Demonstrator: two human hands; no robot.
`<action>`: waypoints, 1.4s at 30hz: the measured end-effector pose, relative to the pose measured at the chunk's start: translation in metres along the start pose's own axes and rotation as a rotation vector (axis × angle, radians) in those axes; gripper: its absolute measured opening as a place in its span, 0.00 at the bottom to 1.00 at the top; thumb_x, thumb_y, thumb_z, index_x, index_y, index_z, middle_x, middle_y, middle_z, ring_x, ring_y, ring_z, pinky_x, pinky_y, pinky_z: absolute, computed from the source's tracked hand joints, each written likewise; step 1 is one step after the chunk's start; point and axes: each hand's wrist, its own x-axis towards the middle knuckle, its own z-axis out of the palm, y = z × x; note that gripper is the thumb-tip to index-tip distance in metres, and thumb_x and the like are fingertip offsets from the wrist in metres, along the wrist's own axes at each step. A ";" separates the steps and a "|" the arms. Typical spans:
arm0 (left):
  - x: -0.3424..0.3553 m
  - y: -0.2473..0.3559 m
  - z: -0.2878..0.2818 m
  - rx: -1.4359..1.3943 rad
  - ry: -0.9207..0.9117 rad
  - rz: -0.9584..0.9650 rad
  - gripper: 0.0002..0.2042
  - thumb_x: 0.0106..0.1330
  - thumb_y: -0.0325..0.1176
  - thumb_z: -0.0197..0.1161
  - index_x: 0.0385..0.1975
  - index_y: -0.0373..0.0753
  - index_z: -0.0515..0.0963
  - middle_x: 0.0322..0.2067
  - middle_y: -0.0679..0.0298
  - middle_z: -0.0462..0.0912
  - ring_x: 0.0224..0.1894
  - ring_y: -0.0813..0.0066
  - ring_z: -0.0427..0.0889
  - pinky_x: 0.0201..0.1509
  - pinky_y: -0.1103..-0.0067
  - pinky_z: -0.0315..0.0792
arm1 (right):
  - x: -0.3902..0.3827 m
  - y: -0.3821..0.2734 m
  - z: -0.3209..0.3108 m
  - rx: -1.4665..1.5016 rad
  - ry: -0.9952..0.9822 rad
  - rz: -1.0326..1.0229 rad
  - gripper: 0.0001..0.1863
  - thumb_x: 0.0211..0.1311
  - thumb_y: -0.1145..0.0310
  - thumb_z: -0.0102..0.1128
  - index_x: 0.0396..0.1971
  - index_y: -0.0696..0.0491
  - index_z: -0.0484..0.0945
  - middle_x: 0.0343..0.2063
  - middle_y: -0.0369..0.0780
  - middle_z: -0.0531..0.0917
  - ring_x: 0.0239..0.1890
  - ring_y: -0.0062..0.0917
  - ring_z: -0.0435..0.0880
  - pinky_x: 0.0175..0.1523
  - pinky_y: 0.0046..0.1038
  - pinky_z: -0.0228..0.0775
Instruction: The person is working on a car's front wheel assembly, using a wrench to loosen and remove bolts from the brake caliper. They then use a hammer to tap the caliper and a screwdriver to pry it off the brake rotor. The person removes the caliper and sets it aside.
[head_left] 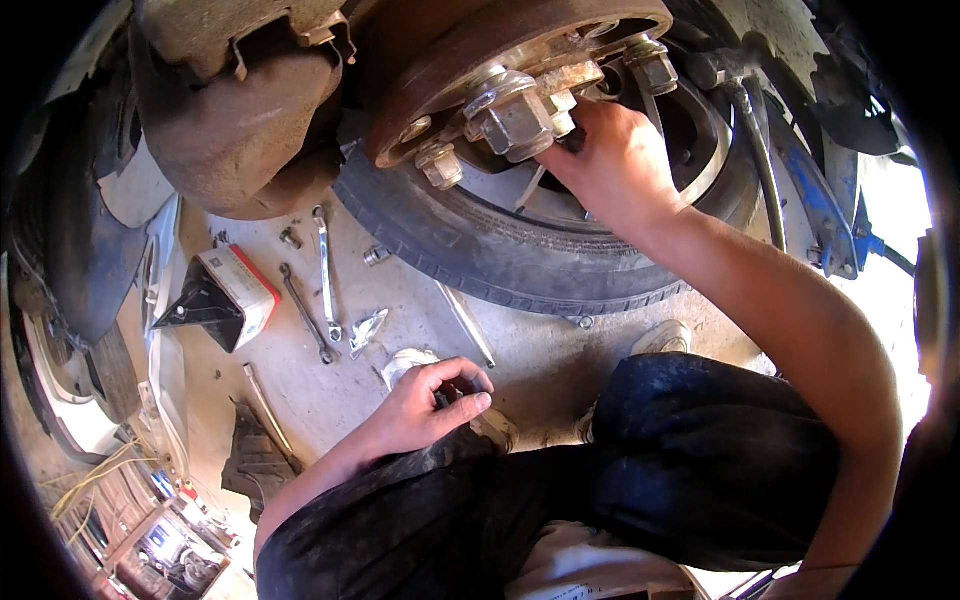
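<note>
My right hand (615,160) is raised to the underside of a rusty wheel hub (400,100). Its thumb and fingers close in at a small pale nut (560,112), beside a large hex nut (512,120); the fingertips are partly hidden. More nuts sit on the hub: a rusty one (438,165) at the left and another nut (651,66) at the right. Over my left knee, my left hand (425,408) rests with loosely curled fingers, a gap between thumb and forefinger, and nothing in it.
Below the hub a wheel with a tyre (520,255) lies on the floor. Wrenches (325,275), a socket (376,255), a metal bar (466,322) and an opened red-and-white box (235,290) lie to its left. A blue stand (825,200) is at the right.
</note>
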 end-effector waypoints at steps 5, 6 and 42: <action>0.001 0.001 -0.002 -0.017 -0.050 -0.038 0.09 0.66 0.33 0.62 0.40 0.35 0.76 0.32 0.70 0.77 0.35 0.86 0.74 0.41 0.84 0.70 | -0.004 0.006 0.007 -0.089 0.030 -0.063 0.20 0.58 0.54 0.61 0.44 0.52 0.79 0.25 0.46 0.83 0.31 0.40 0.84 0.38 0.37 0.76; 0.001 0.001 -0.001 -0.029 -0.051 -0.034 0.09 0.66 0.33 0.62 0.40 0.35 0.76 0.32 0.70 0.77 0.35 0.86 0.74 0.41 0.84 0.70 | -0.005 0.007 0.009 -0.114 0.047 -0.088 0.20 0.58 0.54 0.61 0.43 0.52 0.79 0.25 0.46 0.83 0.31 0.40 0.84 0.37 0.37 0.76; 0.001 0.002 -0.001 -0.053 -0.056 -0.007 0.09 0.65 0.33 0.62 0.40 0.35 0.76 0.30 0.70 0.77 0.34 0.86 0.73 0.39 0.84 0.69 | -0.002 -0.018 0.011 -0.071 -0.014 0.163 0.18 0.56 0.51 0.62 0.29 0.53 0.81 0.22 0.44 0.83 0.29 0.39 0.84 0.37 0.37 0.76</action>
